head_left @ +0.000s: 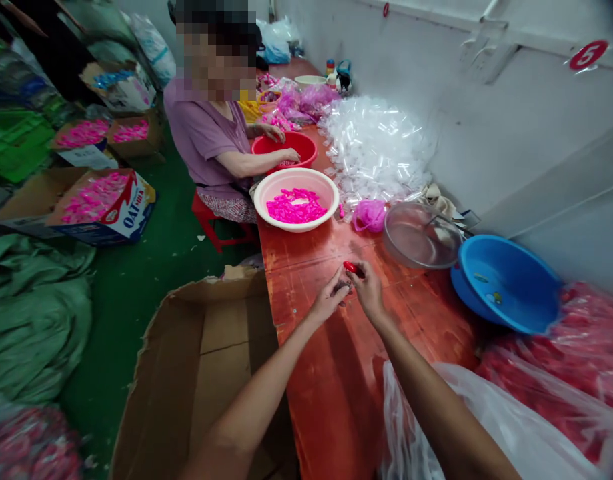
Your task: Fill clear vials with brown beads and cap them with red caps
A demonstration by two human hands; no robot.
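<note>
Over the red table (309, 257), my two hands meet close together. My right hand (369, 288) pinches a small glossy red piece (350, 267) between thumb and fingers. My left hand (329, 297) is closed just beside it, its fingertips at small dark bits whose kind I cannot make out. Farther up the table, a white basin (332, 208) holds bright pink small pieces (296, 208). A knotted pink plastic bag (369, 216) lies to its right.
Across the table a seated person in a purple shirt (201, 133) reaches into a red basin (310, 150). Clear plastic pieces (381, 147) are heaped by the wall. A blue basin (511, 267) stands right; an open cardboard box (221, 327) stands left of the table.
</note>
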